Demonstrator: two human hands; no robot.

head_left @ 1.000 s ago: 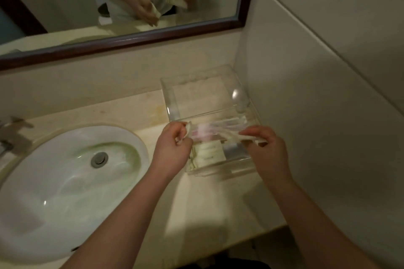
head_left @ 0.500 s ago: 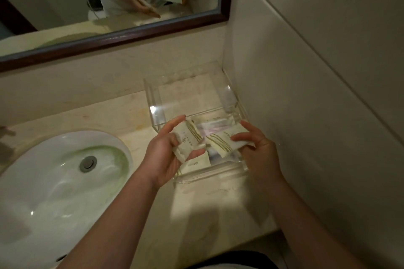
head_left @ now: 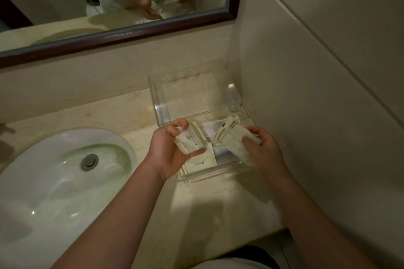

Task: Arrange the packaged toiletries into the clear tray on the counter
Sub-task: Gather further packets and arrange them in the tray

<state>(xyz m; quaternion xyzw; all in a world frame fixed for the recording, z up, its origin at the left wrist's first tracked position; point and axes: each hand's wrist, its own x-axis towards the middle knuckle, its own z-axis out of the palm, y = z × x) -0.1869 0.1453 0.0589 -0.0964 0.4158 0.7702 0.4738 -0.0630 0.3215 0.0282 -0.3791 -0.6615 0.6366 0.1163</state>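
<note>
A clear tray (head_left: 156,96) stands on the counter against the right wall. My left hand (head_left: 168,155) grips a small cream toiletry packet (head_left: 190,141) over the tray's near left part. My right hand (head_left: 264,150) holds a second cream packet (head_left: 231,137) with gold stripes, tilted over the tray's near right part. Inside the tray lie a flat cream sachet (head_left: 200,164) and a clear-wrapped pinkish item (head_left: 209,130), partly hidden by my hands.
A white oval sink (head_left: 56,181) with a metal drain (head_left: 89,161) fills the left of the beige counter (head_left: 207,207). A dark-framed mirror (head_left: 122,35) hangs above. The tiled wall (head_left: 306,94) is close on the right. The tray's far half holds nothing.
Both hands have lifted a packet each from the tray's near end and turned them face up. The view has shifted slightly to the right.
</note>
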